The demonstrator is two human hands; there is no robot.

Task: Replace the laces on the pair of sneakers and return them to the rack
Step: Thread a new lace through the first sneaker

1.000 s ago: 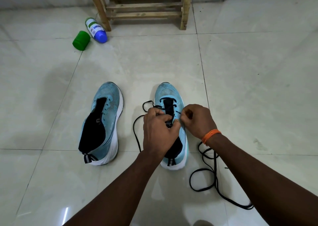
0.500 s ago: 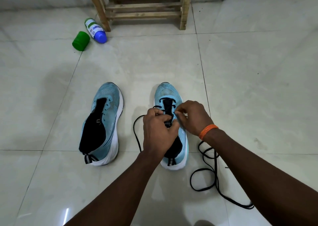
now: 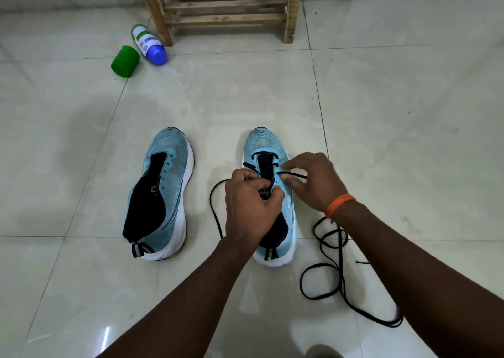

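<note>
1. Two big things framed the scene: a pale tiled floor (image 3: 381,112) and, at its far edge, the lower part of a wooden rack (image 3: 226,11) with slatted shelves.
2. A pair of light blue sneakers stood side by side on the floor, well short of the rack, toes pointing toward it. The left sneaker (image 3: 174,150) had bare eyelets and an open black lining. The right sneaker (image 3: 261,142) had a lace through its front eyelets.
3. The left hand (image 3: 251,202) lay over the middle of the right sneaker, fingers curled tight round its black tongue.
4. The right hand (image 3: 313,180) hovered beside the same sneaker's outer edge, thumb and forefinger pinching the lace, the other fingers loosely bent.
5. The black lace (image 3: 211,202) curved out across the floor on the sneaker's left side; more black lace lay in a loose tangle to its right, under the right forearm.
6. A white bottle (image 3: 147,42) with a blue end lay on its side by the rack's leg.
7. A green cap (image 3: 125,61) lay just beside the bottle.
8. An orange band (image 3: 341,205) circled the right wrist.
</note>
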